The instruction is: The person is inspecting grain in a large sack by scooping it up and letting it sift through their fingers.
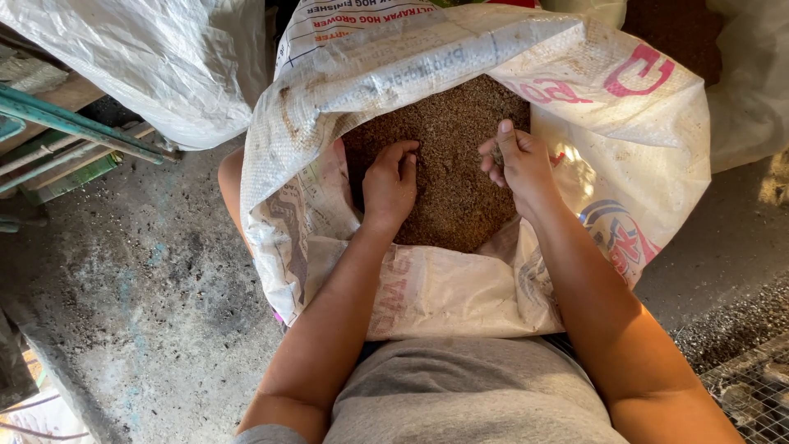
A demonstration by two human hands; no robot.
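The brown granular feed (448, 164) fills a big white woven sack (460, 288) that stands open on the concrete floor (140, 279), propped against the person's lap, its rim folded outward.

At far left, green metal bars (74, 123) slant beside another white woven bag (156, 66); the floor below them is stained and dusted with dark specks.

The left hand (389, 185) comes next. Its forearm runs up over the sack's near rim and the hand lies palm down on the feed, fingers (399, 152) curled together and dug a little into the surface. Whether they enclose any feed I cannot tell, since the palm side is hidden.

The right hand (518, 160) hovers just above the feed near the sack's right wall, wrist bent, forearm slanting in from the lower right. Its thumb and fingers (507, 136) are pinched together on a small dark bit, too small to identify.

At far right, wire mesh (752, 390) lies at the floor's edge.

As for risk, I judge the sack's hold to be loose: it leans only on the knees and forearms, so a shift of either leg could let it slump and pour feed onto the dirty floor. The folded rim could also flop inward over the hands. The pinched bit could easily slip and vanish back among the feed.
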